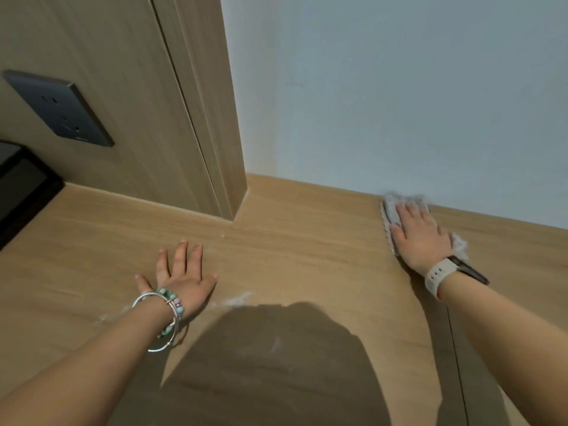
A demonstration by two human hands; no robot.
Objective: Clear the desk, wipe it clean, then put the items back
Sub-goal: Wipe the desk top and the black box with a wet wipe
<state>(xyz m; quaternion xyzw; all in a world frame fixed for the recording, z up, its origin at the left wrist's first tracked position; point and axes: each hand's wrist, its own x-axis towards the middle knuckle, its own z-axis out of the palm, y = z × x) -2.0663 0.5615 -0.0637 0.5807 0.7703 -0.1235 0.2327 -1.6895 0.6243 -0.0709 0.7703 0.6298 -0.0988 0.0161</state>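
Hands on a bare wooden worktop (292,235): right hand (419,238) presses a grey cloth (392,210) flat against the back wall, left hand (181,276) rests palm-down, fingers (181,253) spread.

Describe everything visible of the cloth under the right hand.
The cloth is pale grey-white and looks soft and textured, with a scalloped or stitched left edge. It lies flat and slightly bunched on the wooden desk, at the back where the desk meets the white wall. The right hand presses on it palm down, fingers spread, hiding most of it; cloth shows past the fingertips, along the left side, and near the wrist.
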